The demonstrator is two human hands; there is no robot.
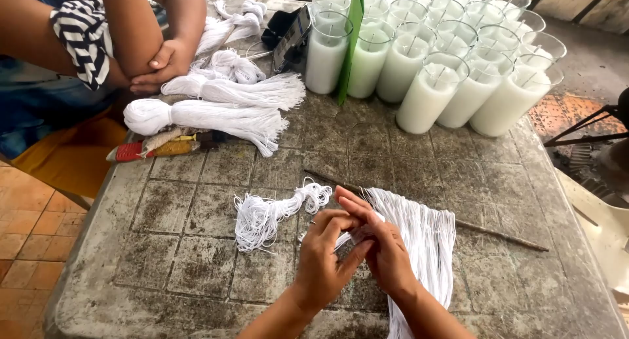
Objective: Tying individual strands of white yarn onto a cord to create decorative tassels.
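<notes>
A small candle-making workshop. Rows of wax-filled glass candles [432, 57] crowd a stained, tiled tabletop [196, 260]. Bundles of white wick string [216, 119] lie beside them.

The table top [196, 201] is rough, matt grey stone or concrete scored into squares, stained dark and pitted. At 12 to 2 o'clock, the candle jars [429, 93] are clear glossy glass filled with smooth, matt white wax. The wick bundles [216, 119] at 10 o'clock are soft white cotton string, matt and fibrous, like the loose strands [426, 234] under the hands. A thin stick [498, 235] at 3 o'clock looks like rough brown wood.
</notes>
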